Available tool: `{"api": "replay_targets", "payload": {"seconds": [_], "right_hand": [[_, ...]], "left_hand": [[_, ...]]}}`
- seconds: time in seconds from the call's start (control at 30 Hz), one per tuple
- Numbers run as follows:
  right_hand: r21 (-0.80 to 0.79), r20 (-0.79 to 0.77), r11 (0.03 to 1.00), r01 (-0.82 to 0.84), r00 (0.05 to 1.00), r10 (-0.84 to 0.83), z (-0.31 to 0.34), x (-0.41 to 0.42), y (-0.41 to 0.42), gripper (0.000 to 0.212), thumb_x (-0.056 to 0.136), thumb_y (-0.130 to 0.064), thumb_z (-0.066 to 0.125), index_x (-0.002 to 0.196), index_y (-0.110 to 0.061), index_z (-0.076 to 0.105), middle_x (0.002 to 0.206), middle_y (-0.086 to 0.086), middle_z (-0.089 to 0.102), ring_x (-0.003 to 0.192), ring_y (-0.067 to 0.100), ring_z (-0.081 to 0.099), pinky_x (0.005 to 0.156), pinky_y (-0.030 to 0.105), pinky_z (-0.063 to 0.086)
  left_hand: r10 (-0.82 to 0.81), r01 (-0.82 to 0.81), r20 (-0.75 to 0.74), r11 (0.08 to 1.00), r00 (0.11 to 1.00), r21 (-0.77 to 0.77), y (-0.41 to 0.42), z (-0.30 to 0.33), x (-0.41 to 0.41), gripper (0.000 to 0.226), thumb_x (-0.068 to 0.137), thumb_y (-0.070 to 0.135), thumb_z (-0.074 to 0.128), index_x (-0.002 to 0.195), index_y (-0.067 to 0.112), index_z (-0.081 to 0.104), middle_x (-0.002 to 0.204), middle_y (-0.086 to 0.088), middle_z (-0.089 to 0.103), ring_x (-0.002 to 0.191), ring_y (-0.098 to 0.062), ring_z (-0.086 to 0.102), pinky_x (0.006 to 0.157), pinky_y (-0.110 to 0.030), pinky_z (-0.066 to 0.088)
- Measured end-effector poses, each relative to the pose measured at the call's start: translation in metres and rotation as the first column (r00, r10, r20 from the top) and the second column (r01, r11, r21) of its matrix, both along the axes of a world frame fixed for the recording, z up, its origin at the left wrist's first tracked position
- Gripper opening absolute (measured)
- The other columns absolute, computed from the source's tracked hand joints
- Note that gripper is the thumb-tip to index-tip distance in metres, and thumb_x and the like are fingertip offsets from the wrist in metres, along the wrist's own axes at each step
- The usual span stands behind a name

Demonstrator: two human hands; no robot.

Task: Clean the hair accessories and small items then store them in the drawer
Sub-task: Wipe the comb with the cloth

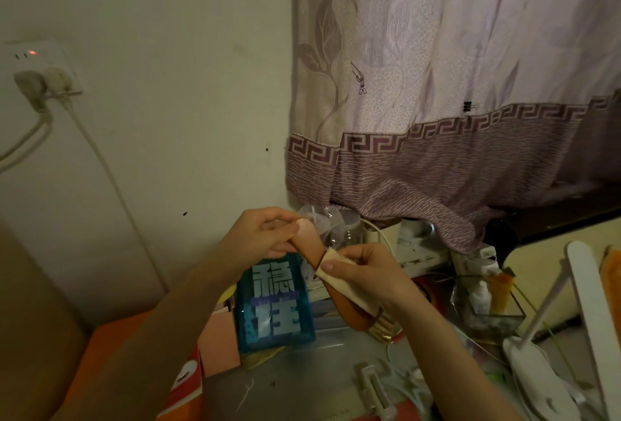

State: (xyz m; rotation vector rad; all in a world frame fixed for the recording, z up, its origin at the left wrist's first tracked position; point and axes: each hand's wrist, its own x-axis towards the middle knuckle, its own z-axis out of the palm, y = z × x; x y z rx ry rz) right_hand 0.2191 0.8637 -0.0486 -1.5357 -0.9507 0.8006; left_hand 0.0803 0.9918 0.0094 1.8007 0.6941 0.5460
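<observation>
The hair clip (304,245), a long pink-brown piece with a gold-toned end hanging low, is held up in the air just above and to the right of the blue packet (274,303), which serves as landmark here; the left hand (265,235) pinches the clip's upper, rounded end between thumb and curled fingers, and the right hand (361,269) grips a small pale cloth (336,269) folded round the clip's middle, thumb on top, so both hands are closed on something; the step looks like wiping along the clip's length. By its look the clip is light and stiff, smooth enough to slip through a dry cloth, with a hinge or spring that could pinch or snap open, so holding it by the solid end while the cloth slides is probably the safest hold; the cloth is soft and limp. Counted: one clip, one cloth, two hands, one blue packet; right of the packet a white desk lamp (571,336) and a clear container (487,313) of bottles stand; no drawer can be made out.
</observation>
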Motion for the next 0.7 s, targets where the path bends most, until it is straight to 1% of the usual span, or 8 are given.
{"api": "replay_targets", "payload": {"seconds": [0.03, 0.1, 0.2, 0.27, 0.37, 0.43, 0.53, 0.7], "right_hand": [[0.002, 0.012, 1.0, -0.005, 1.0, 0.005, 0.001, 0.001, 0.0, 0.006, 0.08, -0.023, 0.074, 0.08, -0.018, 0.076, 0.074, 0.002, 0.07, 0.065, 0.011, 0.062, 0.064, 0.024, 0.048], [0.005, 0.02, 1.0, -0.008, 1.0, 0.007, 0.004, 0.003, 0.0, 0.004, 0.078, -0.022, 0.075, 0.08, -0.018, 0.076, 0.076, 0.005, 0.07, 0.067, 0.013, 0.062, 0.064, 0.025, 0.048], [0.016, 0.001, 1.0, 0.016, 1.0, -0.016, 0.006, 0.002, 0.001, 0.006, 0.076, -0.018, 0.077, 0.081, -0.016, 0.074, 0.073, 0.001, 0.07, 0.061, 0.006, 0.063, 0.056, 0.018, 0.049], [0.024, -0.004, 0.999, 0.047, 0.999, -0.046, 0.007, 0.003, 0.001, 0.01, 0.075, -0.017, 0.079, 0.082, -0.014, 0.074, 0.072, -0.002, 0.07, 0.058, 0.001, 0.063, 0.053, 0.013, 0.049], [0.014, 0.05, 0.993, 0.114, 0.992, -0.115, 0.004, 0.009, 0.0, 0.022, 0.073, -0.02, 0.08, 0.089, -0.006, 0.073, 0.08, 0.004, 0.071, 0.068, 0.009, 0.066, 0.058, 0.016, 0.052], [0.047, -0.009, 0.988, 0.147, 0.989, -0.147, 0.001, 0.012, -0.003, 0.021, 0.074, -0.015, 0.079, 0.089, -0.003, 0.072, 0.081, 0.01, 0.072, 0.07, 0.017, 0.067, 0.06, 0.024, 0.054], [0.116, -0.074, 0.973, 0.198, 0.979, -0.19, -0.005, 0.014, -0.005, 0.01, 0.074, -0.009, 0.078, 0.082, -0.006, 0.073, 0.071, 0.006, 0.07, 0.062, 0.014, 0.064, 0.052, 0.02, 0.051], [0.149, -0.173, 0.939, 0.311, 0.943, -0.285, -0.013, 0.012, -0.003, 0.016, 0.076, -0.009, 0.076, 0.09, -0.005, 0.072, 0.079, 0.01, 0.072, 0.062, 0.013, 0.066, 0.052, 0.02, 0.05]], "left_hand": [[-0.02, 0.02, -0.014, 1.0, 1.0, 0.013, 0.0, 0.001, 0.0, 0.012, 0.09, 0.016, 0.06, 0.101, 0.018, 0.065, 0.091, -0.002, 0.069, 0.07, -0.008, 0.07, 0.066, -0.016, 0.056], [-0.041, 0.042, -0.021, 0.998, 0.999, 0.053, 0.0, 0.002, -0.002, 0.01, 0.088, 0.016, 0.062, 0.097, 0.02, 0.066, 0.09, -0.003, 0.07, 0.075, -0.012, 0.07, 0.071, -0.019, 0.056], [0.002, -0.002, 0.007, 0.997, 1.0, 0.078, 0.0, 0.0, -0.002, 0.007, 0.088, 0.012, 0.063, 0.093, 0.015, 0.067, 0.091, -0.011, 0.071, 0.076, -0.018, 0.07, 0.072, -0.022, 0.058], [0.038, -0.04, 0.039, 0.998, 0.999, 0.045, 0.001, -0.002, -0.002, 0.007, 0.088, 0.009, 0.062, 0.094, 0.009, 0.067, 0.092, -0.015, 0.071, 0.072, -0.017, 0.07, 0.066, -0.02, 0.057], [0.109, -0.106, 0.094, 0.994, 0.99, -0.037, 0.006, -0.006, -0.007, 0.008, 0.09, 0.009, 0.061, 0.095, 0.006, 0.066, 0.093, -0.016, 0.07, 0.069, -0.016, 0.071, 0.061, -0.018, 0.056], [0.169, -0.155, 0.128, 0.982, 0.977, -0.111, 0.009, -0.01, -0.012, 0.01, 0.09, 0.01, 0.06, 0.097, 0.006, 0.065, 0.095, -0.017, 0.069, 0.073, -0.02, 0.072, 0.061, -0.019, 0.056], [0.228, -0.193, 0.157, 0.958, 0.961, -0.211, 0.01, -0.016, -0.016, 0.008, 0.088, 0.011, 0.061, 0.094, 0.007, 0.064, 0.093, -0.017, 0.069, 0.07, -0.019, 0.072, 0.058, -0.019, 0.056], [0.272, -0.214, 0.181, 0.934, 0.945, -0.285, 0.008, -0.023, -0.018, 0.006, 0.088, 0.01, 0.061, 0.093, 0.006, 0.063, 0.094, -0.017, 0.068, 0.069, -0.018, 0.071, 0.058, -0.019, 0.056]]}}
